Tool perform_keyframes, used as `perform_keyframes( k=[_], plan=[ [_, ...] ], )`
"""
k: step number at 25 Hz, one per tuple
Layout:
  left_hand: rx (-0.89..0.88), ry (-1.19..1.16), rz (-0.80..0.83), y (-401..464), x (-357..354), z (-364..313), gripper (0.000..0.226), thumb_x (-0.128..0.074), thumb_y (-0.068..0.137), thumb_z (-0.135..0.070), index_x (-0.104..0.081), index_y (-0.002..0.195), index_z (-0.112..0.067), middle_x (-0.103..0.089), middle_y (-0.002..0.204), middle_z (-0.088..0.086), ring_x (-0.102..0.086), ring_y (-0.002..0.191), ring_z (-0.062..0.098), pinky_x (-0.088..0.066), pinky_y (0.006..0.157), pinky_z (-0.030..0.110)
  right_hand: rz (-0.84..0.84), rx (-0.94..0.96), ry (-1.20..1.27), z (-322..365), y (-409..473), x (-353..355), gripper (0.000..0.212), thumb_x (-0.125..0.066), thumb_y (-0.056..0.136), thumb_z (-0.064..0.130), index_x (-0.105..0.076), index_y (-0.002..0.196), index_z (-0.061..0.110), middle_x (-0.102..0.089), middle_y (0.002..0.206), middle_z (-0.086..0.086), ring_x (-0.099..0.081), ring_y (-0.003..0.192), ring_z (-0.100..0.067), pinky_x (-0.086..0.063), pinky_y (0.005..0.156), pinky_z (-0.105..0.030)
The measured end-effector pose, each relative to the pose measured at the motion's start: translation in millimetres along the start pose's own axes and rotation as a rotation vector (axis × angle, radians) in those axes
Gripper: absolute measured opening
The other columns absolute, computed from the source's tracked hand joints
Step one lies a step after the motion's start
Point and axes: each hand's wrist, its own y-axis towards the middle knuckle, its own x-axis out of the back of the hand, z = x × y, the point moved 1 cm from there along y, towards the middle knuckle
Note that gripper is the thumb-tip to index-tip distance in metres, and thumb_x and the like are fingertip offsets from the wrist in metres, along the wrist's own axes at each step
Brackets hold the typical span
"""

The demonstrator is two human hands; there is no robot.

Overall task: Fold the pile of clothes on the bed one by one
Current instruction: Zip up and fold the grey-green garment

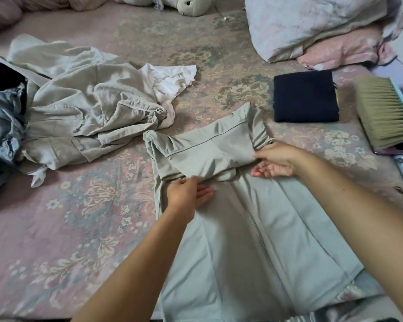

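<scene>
in the head view, a pale grey-green zip-front garment of smooth fabric point(254, 228) lay flat on the pink floral bedspread point(79, 228), near the bed's close edge, with its far end already doubled back toward the person. the left hand point(189, 196) pinched the near-left edge of that folded flap between thumb and fingers, the other fingers lying fairly straight on the cloth below. the right hand point(275, 161) gripped the flap's right corner, thumb on top and fingers curled under it.

the step in hand looked like the fold across the garment's top (hood or collar end, it was hard to tell which). the next move would likely call for drawing both corners evenly toward the hem, then smoothing the crease flat.

to the left, well apart, sat the unfolded pile: a crumpled beige cotton jacket point(79, 108), a white cloth point(172, 82) beside it, and blue denim point(2, 131) at the edge. a folded navy garment point(305, 96) rested beyond the right hand, with a bristle brush point(384, 112) just beside it.
</scene>
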Motion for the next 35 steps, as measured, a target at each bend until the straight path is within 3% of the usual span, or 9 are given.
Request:
perform_keyframes(
  k=[5, 7, 10, 14, 17, 22, 27, 31, 35],
  plan=[
    [0.101, -0.302, 0.083, 6.7, -21.4, -27.4, 0.011, -0.041, 0.098, 0.0, -0.045, 0.088, 0.002, -0.053, 0.078, 0.022, -0.062, 0.052, 0.031, -0.053, 0.039, 0.031, 0.083, -0.017, 0.313, 15.6, 12.6, -18.5, 0.021, -0.041, 0.101, 0.016, -0.048, 0.097, -0.003, -0.064, 0.056, -0.023, -0.066, 0.047, -0.025, -0.055, 0.046, -0.026],
    [0.02, -0.348, 0.031, 11.3, -27.1, -46.2, 0.012, -0.041, 0.095, 0.007, -0.046, 0.085, 0.003, -0.052, 0.078, 0.02, -0.062, 0.045, 0.027, -0.053, 0.039, 0.029, 0.098, -0.01, 0.499, 30.9, 17.1, -21.8, 0.02, -0.038, 0.101, 0.008, -0.048, 0.108, -0.008, -0.065, 0.091, -0.033, -0.07, 0.08, -0.036, -0.058, 0.071, -0.03],
    [-0.123, -0.417, 0.006, 6.9, -38.2, -84.9, 0.012, -0.051, 0.089, 0.01, -0.049, 0.08, 0.003, -0.055, 0.074, 0.017, -0.059, 0.035, 0.018, -0.055, 0.044, 0.025, 0.071, 0.126, 0.719, 62.7, 12.9, -23.6, 0.033, -0.036, 0.099, -0.001, -0.037, 0.132, -0.004, -0.04, 0.138, -0.027, -0.042, 0.13, -0.039, -0.038, 0.105, -0.045],
    [-0.309, -0.373, 0.001, -5.1, -46.2, -109.6, 0.019, -0.058, 0.086, 0.007, -0.046, 0.08, -0.006, -0.057, 0.07, 0.01, -0.062, 0.057, 0.018, -0.057, 0.06, 0.025, 0.027, 0.388, 0.693, 82.4, 0.9, -21.9, 0.014, -0.043, 0.095, -0.006, -0.049, 0.1, 0.006, -0.056, 0.114, -0.018, -0.058, 0.106, -0.029, -0.048, 0.094, -0.043],
    [-0.254, -0.258, -0.095, -3.0, -32.5, -57.2, 0.033, -0.06, 0.084, 0.01, -0.038, 0.073, -0.011, -0.052, 0.07, 0.01, -0.056, 0.059, 0.018, -0.054, 0.048, 0.019, -0.141, 0.3, 0.502, 47.9, 14.7, -14.7, 0.023, -0.05, 0.089, -0.012, -0.043, 0.083, 0.009, -0.057, 0.091, -0.017, -0.063, 0.073, -0.023, -0.059, 0.061, -0.033],
    [-0.102, -0.174, -0.173, 6.0, -10.5, 6.0, 0.028, -0.062, 0.08, 0.014, -0.044, 0.075, -0.006, -0.053, 0.077, 0.013, -0.061, 0.061, 0.023, -0.054, 0.045, 0.022, -0.352, 0.158, 0.081, -2.6, 23.7, -11.7, 0.025, -0.054, 0.084, -0.014, -0.044, 0.097, 0.004, -0.051, 0.067, -0.017, -0.05, 0.028, -0.012, -0.046, 0.033, -0.02],
    [-0.199, 0.218, -0.061, -0.1, 7.1, -25.5, 0.015, -0.054, 0.084, 0.013, -0.047, 0.073, 0.004, -0.058, 0.06, 0.015, -0.056, 0.036, 0.023, -0.053, 0.038, 0.031, -0.476, 0.245, -0.412, 4.7, 21.3, -1.5, 0.039, -0.061, 0.08, 0.0, -0.037, 0.109, 0.011, -0.053, 0.081, -0.014, -0.055, 0.058, -0.026, -0.048, 0.046, -0.03],
    [-0.481, 0.658, -0.293, 27.4, 26.6, -80.4, 0.02, -0.053, 0.088, -0.014, -0.047, 0.072, -0.004, -0.058, 0.06, 0.019, -0.066, 0.058, 0.034, -0.056, 0.06, 0.048, -0.643, 0.404, -0.701, 23.8, 31.4, 2.5, 0.023, -0.05, 0.093, 0.027, -0.047, 0.106, 0.008, -0.051, 0.096, -0.007, -0.053, 0.091, -0.029, -0.039, 0.073, -0.033],
    [-0.297, 0.444, -0.26, 55.4, 18.3, -87.4, 0.033, -0.053, 0.095, -0.022, -0.053, 0.073, 0.003, -0.055, 0.047, 0.012, -0.051, 0.03, 0.018, -0.041, 0.034, 0.02, -0.646, 0.411, -0.734, 31.6, 59.9, -2.2, 0.044, -0.052, 0.093, 0.037, -0.038, 0.059, 0.013, -0.05, 0.078, -0.013, -0.049, 0.078, -0.028, -0.034, 0.066, -0.031]
  ],
)
